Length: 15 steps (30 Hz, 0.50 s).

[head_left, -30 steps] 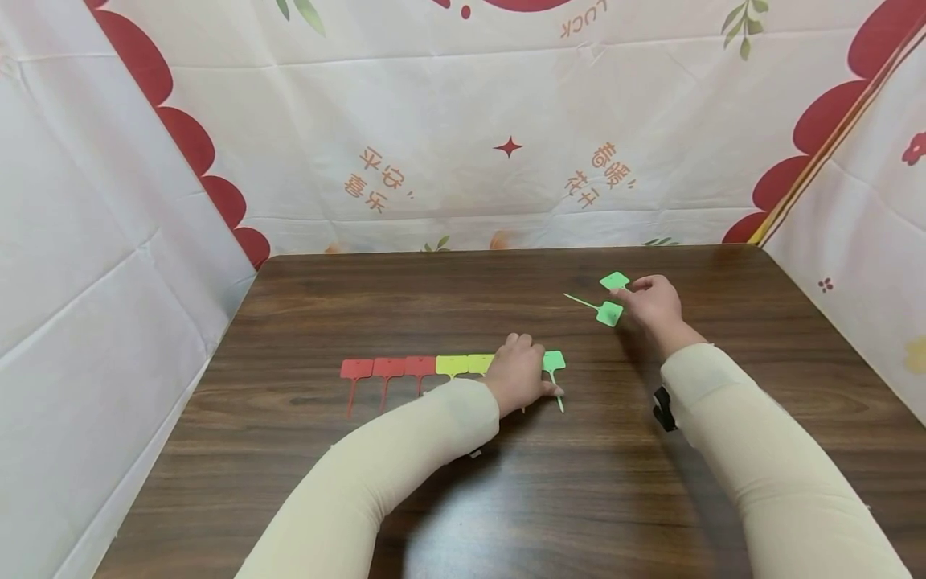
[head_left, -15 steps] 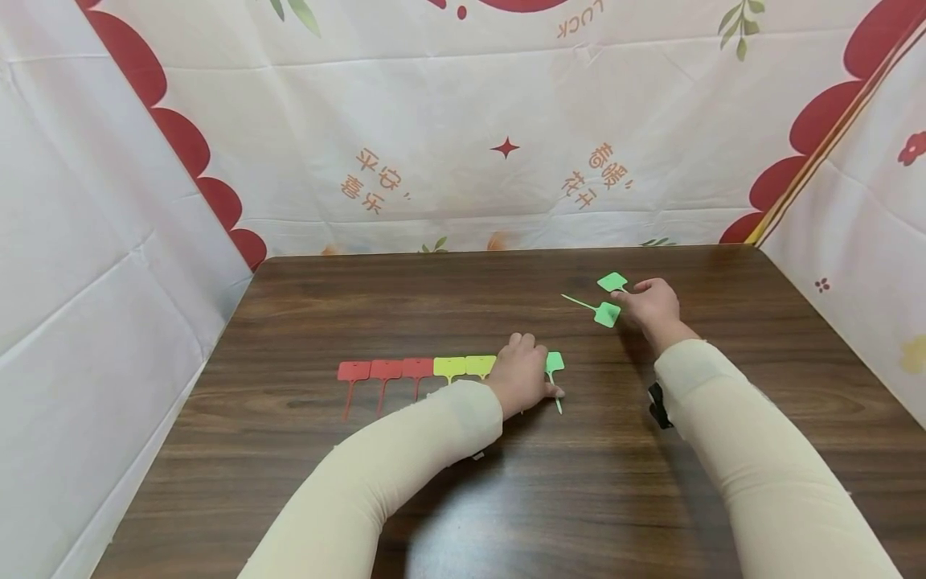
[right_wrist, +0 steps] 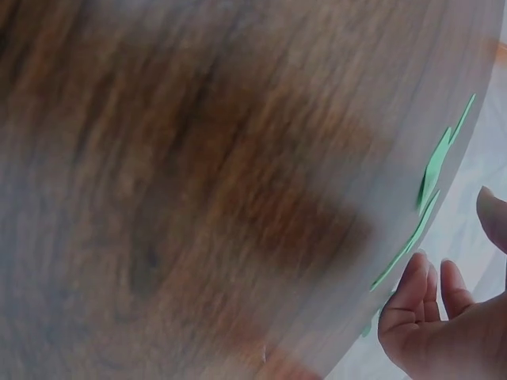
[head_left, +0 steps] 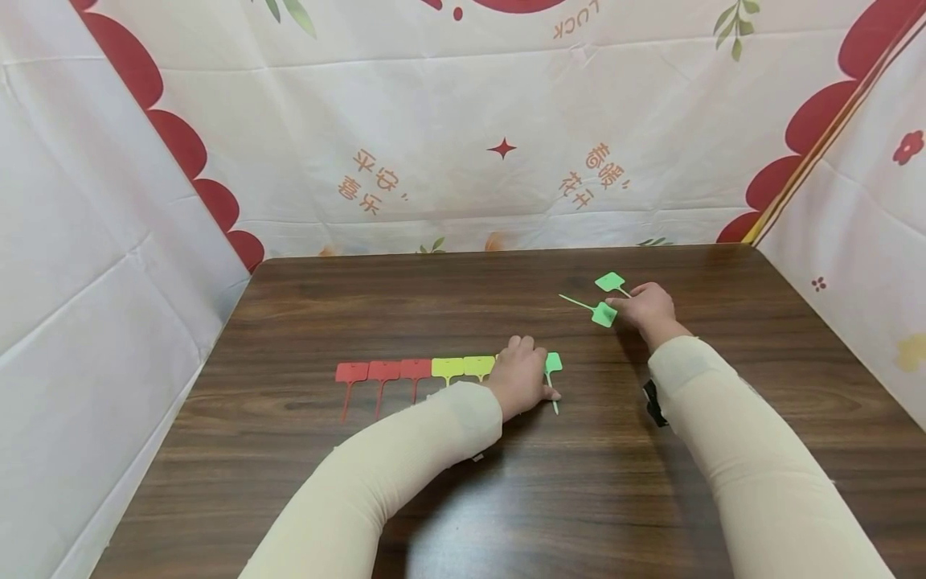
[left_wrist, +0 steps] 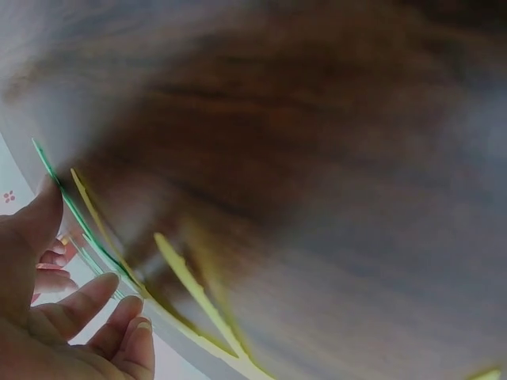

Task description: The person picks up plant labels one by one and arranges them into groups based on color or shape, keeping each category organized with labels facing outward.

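Observation:
In the head view, a row of flat plastic tags with thin tails lies on the table: red tags [head_left: 352,371] at left, yellow tags [head_left: 448,367] after them, then a green tag [head_left: 554,362] at the right end. My left hand [head_left: 517,379] covers part of the row. Its thumb touches the green tag's tail [left_wrist: 70,204], with the other fingertips near the head end. Farther back, two loose green tags lie apart from the row, a far one [head_left: 610,281] and a nearer one [head_left: 604,314]. My right hand [head_left: 649,309] reaches beside them, thumb and fingers apart in the right wrist view.
The dark wood-grain table [head_left: 289,482] ends at a back edge against a white printed cloth [head_left: 463,104]. More cloth hangs at the left [head_left: 108,265] and right [head_left: 868,241]. A black wrist device [head_left: 654,404] sits under the right sleeve.
My right hand has lowered slightly, and more of the far green tag's tail shows. My left hand stays over the row. The whole head view has shifted a little.

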{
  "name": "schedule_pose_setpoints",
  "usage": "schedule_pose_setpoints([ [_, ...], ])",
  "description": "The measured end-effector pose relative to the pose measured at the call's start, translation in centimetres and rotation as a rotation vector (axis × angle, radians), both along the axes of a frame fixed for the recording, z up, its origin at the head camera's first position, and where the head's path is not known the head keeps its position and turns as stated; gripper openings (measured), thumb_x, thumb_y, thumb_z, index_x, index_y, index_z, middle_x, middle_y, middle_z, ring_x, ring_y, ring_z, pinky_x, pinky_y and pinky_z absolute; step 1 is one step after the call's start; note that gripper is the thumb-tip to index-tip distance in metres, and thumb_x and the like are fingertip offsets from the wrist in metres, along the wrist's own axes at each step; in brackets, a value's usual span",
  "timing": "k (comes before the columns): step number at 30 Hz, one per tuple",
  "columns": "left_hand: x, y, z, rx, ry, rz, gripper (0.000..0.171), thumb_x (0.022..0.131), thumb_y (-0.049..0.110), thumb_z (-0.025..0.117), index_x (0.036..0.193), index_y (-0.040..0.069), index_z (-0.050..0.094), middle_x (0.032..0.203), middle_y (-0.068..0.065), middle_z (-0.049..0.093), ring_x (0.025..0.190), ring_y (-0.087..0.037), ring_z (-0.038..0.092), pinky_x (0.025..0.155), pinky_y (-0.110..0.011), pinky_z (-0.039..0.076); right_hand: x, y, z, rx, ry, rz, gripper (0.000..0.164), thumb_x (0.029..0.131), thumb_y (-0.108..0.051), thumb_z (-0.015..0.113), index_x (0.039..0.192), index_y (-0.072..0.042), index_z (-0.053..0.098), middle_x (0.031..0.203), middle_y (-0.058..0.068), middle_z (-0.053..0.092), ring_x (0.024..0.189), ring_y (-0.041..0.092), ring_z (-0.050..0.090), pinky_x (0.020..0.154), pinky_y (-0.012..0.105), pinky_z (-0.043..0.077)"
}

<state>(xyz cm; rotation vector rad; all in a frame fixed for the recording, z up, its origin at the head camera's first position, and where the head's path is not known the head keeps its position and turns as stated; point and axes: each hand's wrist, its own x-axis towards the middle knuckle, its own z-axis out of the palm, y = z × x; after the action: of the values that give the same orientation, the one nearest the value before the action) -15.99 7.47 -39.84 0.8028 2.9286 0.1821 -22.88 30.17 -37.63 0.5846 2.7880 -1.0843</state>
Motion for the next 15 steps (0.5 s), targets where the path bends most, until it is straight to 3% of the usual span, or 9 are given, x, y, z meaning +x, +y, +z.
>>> schedule_pose_setpoints([
  [10, 0.00, 0.01, -0.24, -0.005, 0.014, 0.000, 0.051, 0.080, 0.055, 0.070, 0.108, 0.013, 0.064, 0.101, -0.001, 0.053, 0.094, -0.017, 0.043, 0.080, -0.027, 0.044, -0.42, -0.18, -0.54, 0.047, -0.038, 0.010, 0.065, 0.092, -0.034, 0.062, 0.131, 0.014, 0.041, 0.132, 0.032, 0.043, 0.121, 0.045, 0.043, 0.100, 0.052, 0.039],
  [15, 0.03, 0.08, -0.39, -0.009, 0.021, -0.003, 0.051, 0.080, 0.054, 0.070, 0.108, 0.013, 0.064, 0.102, -0.001, 0.053, 0.095, -0.017, 0.044, 0.082, -0.027, 0.044, -0.66, -0.40, -0.88, 0.118, -0.060, 0.038, 0.057, 0.092, -0.036, 0.063, 0.118, 0.013, 0.050, 0.122, 0.030, 0.050, 0.107, 0.041, 0.048, 0.092, 0.049, 0.043],
])
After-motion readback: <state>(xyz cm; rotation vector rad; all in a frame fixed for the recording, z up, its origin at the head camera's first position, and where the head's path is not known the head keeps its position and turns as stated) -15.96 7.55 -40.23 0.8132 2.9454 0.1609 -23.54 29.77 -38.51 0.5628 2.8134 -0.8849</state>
